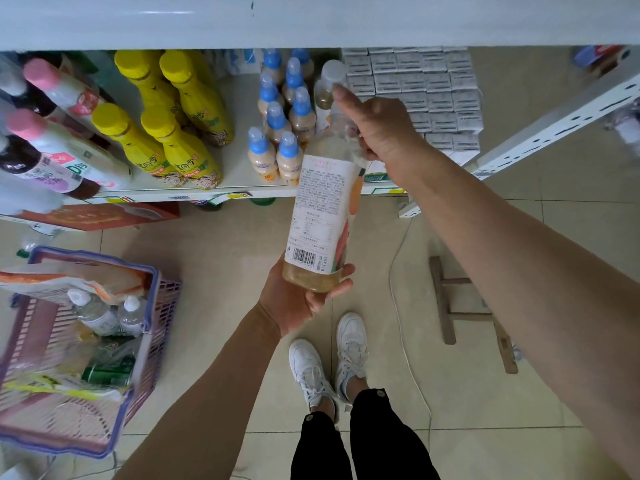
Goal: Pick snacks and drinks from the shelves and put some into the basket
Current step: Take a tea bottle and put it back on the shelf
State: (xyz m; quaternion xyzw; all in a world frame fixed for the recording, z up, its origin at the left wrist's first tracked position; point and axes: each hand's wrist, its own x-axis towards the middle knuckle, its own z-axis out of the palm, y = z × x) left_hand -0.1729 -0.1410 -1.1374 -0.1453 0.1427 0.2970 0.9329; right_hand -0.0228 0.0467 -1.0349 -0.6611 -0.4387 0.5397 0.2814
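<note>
Shop floor; bottle between 2 hands.

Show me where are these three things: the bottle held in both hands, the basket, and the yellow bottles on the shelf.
held bottle (320, 206), head view, on its white back label.
basket (165, 299), head view, on its right side wall.
yellow bottles (188, 152), head view, on the body of a front one.

Bare tiled floor lies open between basket and shelf; blue-capped bottles crowd the shelf
</note>
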